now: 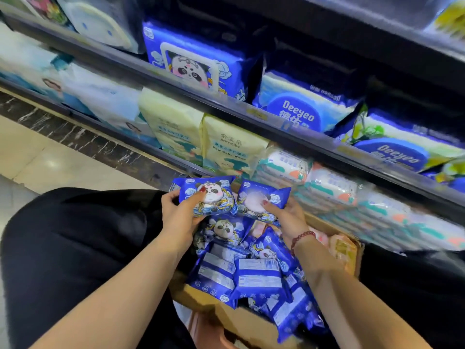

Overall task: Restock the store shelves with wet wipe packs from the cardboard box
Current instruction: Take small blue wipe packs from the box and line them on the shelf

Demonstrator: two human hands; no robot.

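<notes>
left hand [180, 214]: grasping; we see the thumb on the printed face of the left pack [214, 197] and the fingers curled round its left edge
right hand [286, 215]: grasping; thumb is pressed on the face of the right pack [261, 197], palm under it
bracelet [300, 239]: red beads, on the right wrist
left pack: blue, panda print facing us, held above the far end of the cardboard box [247, 323]
right pack: same blue wrap, just beside the left pack and also above the box's far end; we can't tell if the two touch
loose packs [256, 275]: blue wet wipes piled inside the box, some panda side up, some label side up
pink packs [337, 245]: inside the box, at its right wall; blurred
cardboard box: open, between the person's knees, which are in dark clothing [75, 248]
lower shelf row [226, 147]: beyond the box, pale yellow baby wipes and white multipacks
shelf rail [276, 127]: above that row, beyond the box
upper shelf row [193, 61]: above the rail, a large blue panda pack, with Deeyeo packs [299, 109] to its right
floor [37, 157]: light tile, left of the box
</notes>
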